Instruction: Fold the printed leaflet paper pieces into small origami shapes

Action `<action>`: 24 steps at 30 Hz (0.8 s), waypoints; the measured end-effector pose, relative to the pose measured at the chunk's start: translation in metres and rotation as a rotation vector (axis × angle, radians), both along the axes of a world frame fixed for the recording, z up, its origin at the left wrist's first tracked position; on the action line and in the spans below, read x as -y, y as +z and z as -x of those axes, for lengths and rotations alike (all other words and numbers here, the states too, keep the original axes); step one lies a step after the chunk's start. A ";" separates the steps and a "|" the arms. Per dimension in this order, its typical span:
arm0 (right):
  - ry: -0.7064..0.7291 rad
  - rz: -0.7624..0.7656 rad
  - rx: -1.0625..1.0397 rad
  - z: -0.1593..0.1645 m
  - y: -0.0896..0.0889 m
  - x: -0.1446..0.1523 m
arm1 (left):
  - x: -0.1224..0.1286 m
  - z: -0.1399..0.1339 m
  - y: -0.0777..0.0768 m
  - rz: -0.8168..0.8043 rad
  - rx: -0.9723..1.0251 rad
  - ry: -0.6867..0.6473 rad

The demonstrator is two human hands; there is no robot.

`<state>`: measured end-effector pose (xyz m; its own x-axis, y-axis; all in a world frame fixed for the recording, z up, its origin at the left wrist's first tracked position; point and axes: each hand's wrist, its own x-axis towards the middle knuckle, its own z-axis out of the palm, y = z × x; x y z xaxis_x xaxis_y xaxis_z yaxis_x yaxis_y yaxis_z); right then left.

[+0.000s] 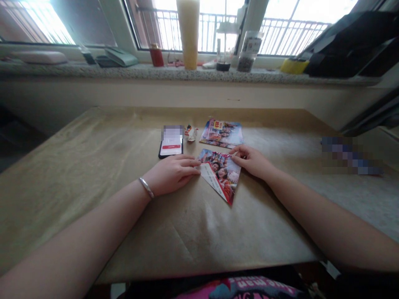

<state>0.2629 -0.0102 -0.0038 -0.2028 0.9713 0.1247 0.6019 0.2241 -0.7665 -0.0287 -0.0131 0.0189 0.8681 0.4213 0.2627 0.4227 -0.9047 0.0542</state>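
Observation:
A printed sheet of paper, folded with slanting edges into a point towards me, lies on the brown-covered table. Its face carries a colourful picture of people, and a white, red-edged flap with small print runs down its left side. The fingertips of my left hand, with a silver bangle at the wrist, close on the paper's left corner. At the upper right corner, my right hand pinches the edge between thumb and fingers. A stack of similar printed sheets lies just beyond.
Beside the stack sit a small crumpled paper piece and a phone with a lit screen. A blurred-out item is at the right. Along the windowsill stand a tall yellowish cylinder, jars and a black bag.

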 end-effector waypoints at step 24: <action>0.030 -0.188 0.266 0.010 0.010 0.017 | 0.007 -0.004 0.001 0.024 -0.054 0.115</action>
<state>0.2527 -0.0267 0.0058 -0.2803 0.9294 0.2401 0.7668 0.3672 -0.5264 -0.0250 -0.0205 0.0203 0.8264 0.5242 0.2058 0.5262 -0.8489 0.0493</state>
